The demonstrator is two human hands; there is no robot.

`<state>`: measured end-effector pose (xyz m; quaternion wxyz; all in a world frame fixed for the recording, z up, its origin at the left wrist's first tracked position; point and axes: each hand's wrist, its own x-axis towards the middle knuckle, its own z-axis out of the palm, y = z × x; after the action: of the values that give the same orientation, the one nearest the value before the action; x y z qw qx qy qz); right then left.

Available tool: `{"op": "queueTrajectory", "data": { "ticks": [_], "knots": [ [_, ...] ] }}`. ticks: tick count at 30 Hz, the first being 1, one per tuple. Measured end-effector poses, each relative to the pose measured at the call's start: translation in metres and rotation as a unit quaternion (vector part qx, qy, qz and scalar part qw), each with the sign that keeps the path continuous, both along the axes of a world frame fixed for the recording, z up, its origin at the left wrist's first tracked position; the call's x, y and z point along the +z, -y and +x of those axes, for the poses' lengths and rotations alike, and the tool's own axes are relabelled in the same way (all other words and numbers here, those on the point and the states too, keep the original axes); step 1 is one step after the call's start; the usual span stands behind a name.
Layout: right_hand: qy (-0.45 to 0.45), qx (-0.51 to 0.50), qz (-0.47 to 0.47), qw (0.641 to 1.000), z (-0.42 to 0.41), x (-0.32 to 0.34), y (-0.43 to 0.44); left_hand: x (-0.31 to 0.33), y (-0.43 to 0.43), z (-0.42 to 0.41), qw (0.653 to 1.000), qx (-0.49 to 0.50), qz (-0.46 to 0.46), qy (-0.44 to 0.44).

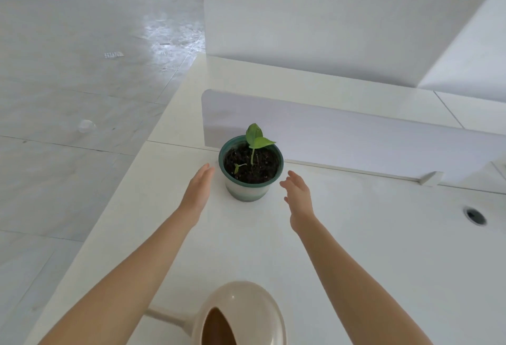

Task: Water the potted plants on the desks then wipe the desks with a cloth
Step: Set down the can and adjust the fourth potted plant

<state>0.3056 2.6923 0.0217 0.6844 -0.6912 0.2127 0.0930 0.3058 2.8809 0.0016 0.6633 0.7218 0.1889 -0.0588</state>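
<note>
A small green-rimmed plant pot [247, 191] stands on the white bench [383, 248], toward its left edge and just in front of the left end of the low panel [356, 136] that runs across the bench. Dark soil fills the pot, with one leafy seedling [256, 136] standing upright in it. The left hand [197, 192] and the right hand [299, 199] reach out on either side of the pot, palms turned toward it, and neither touches it. The fingers [207, 171] of both hands are straight or loosely relaxed and hold nothing. Those of the left hand lie close together, and those of the right are slightly spread. At the near edge, between the forearms, sits a beige watering can [246, 298], its spout pointing toward the left edge. A round cable hole [476, 216] is set in the bench near the right edge. Grey tiled floor [68, 84] lies beyond the left edge.
</note>
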Motion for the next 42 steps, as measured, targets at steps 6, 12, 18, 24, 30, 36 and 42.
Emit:
{"op": "queueTrajectory", "data": {
  "ticks": [6, 12, 18, 24, 30, 36, 42],
  "knots": [
    [0.032, -0.009, 0.026, 0.999, 0.036, -0.012, -0.01, -0.009, 0.01, 0.054, 0.996, -0.03, -0.084, 0.029],
    [0.062, -0.025, 0.03, 0.997, 0.046, -0.026, -0.007, -0.019, 0.017, 0.039, 0.992, -0.044, -0.113, 0.036],
    [0.057, 0.032, 0.041, 0.997, 0.059, -0.017, -0.009, -0.024, 0.021, 0.02, 0.994, -0.039, -0.096, 0.036],
    [0.056, -0.004, 0.069, 0.996, 0.034, -0.026, -0.014, -0.007, 0.016, 0.051, 0.996, -0.018, -0.086, 0.004],
    [0.031, 0.042, 0.052, 0.997, 0.046, -0.031, -0.008, -0.006, 0.022, 0.044, 0.993, -0.039, -0.102, -0.033],
    [0.019, 0.119, -0.006, 0.993, 0.066, -0.019, 0.0, -0.005, 0.032, 0.01, 0.995, -0.016, -0.099, -0.013],
    [0.012, 0.077, 0.0, 0.997, 0.016, -0.012, 0.014, 0.017, 0.014, -0.008, 0.994, 0.07, -0.089, 0.007]
  ]
}}
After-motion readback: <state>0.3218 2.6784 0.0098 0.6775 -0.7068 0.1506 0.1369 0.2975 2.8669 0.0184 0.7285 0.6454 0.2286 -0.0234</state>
